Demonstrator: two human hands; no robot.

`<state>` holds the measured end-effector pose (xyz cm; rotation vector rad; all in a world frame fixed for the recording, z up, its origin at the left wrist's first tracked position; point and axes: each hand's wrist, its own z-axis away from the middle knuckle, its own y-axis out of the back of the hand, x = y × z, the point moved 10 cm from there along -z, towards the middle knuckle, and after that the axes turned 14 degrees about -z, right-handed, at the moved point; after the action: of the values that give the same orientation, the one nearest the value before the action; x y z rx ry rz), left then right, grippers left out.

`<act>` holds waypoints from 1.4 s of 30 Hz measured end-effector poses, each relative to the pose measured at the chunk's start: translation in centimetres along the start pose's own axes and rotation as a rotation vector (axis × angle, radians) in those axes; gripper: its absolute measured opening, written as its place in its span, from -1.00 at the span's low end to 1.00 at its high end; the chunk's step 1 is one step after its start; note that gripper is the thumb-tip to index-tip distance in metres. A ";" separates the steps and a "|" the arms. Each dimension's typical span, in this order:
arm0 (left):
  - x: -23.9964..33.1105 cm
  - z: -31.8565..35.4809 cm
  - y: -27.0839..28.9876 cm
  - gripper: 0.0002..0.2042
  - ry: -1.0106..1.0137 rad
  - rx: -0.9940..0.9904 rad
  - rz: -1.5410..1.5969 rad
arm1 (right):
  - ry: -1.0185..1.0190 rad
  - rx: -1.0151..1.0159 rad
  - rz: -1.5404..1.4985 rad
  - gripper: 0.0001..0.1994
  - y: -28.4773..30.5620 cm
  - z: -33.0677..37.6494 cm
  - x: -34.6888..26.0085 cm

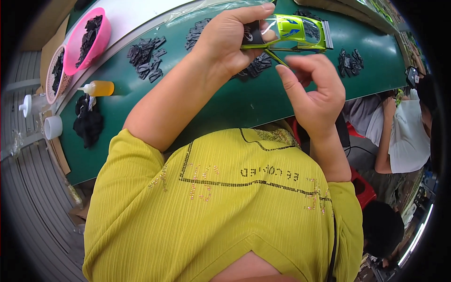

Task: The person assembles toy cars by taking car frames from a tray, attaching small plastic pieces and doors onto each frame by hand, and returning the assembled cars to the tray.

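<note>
My left hand [225, 40] grips the front of a bright green toy car body [286, 28], held above the table. The shell has blue marks, clear windows, a dark front part and a grey rear wing. A thin green-and-black strip [276, 57] slants down from its near side. My right hand [319, 89] is at the strip's lower end, with thumb and index finger close together around it; the fingertips are slightly blurred. Below the car, a pile of small black parts [256, 66] is partly hidden by my left hand.
On the green table [211, 105] lie more piles of black parts [146, 57], [350, 63]. At left are a pink basin [105, 35], a pale pink basket [49, 87], an amber-filled bottle [101, 88], a black cloth [88, 123] and a white cup [53, 127]. Another person [406, 131] sits at right.
</note>
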<state>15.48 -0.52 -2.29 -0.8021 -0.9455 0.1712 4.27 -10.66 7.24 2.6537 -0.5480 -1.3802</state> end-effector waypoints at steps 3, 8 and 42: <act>-0.7 0.5 -0.6 -0.84 0.031 -0.005 -0.008 | 0.095 -0.038 0.072 -0.81 -0.2 0.1 -0.8; -1.0 1.8 -1.4 -0.87 -0.021 -0.014 -0.067 | 0.303 -0.104 0.161 -0.83 -0.7 0.4 -2.7; -0.8 4.3 -2.2 -0.74 -0.201 -0.005 -0.284 | -1.169 -0.044 -1.843 -0.76 -7.6 8.1 6.2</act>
<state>11.21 -0.08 0.10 -0.6550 -1.2389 0.0015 2.96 -5.24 -4.20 1.3671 2.3637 -2.8331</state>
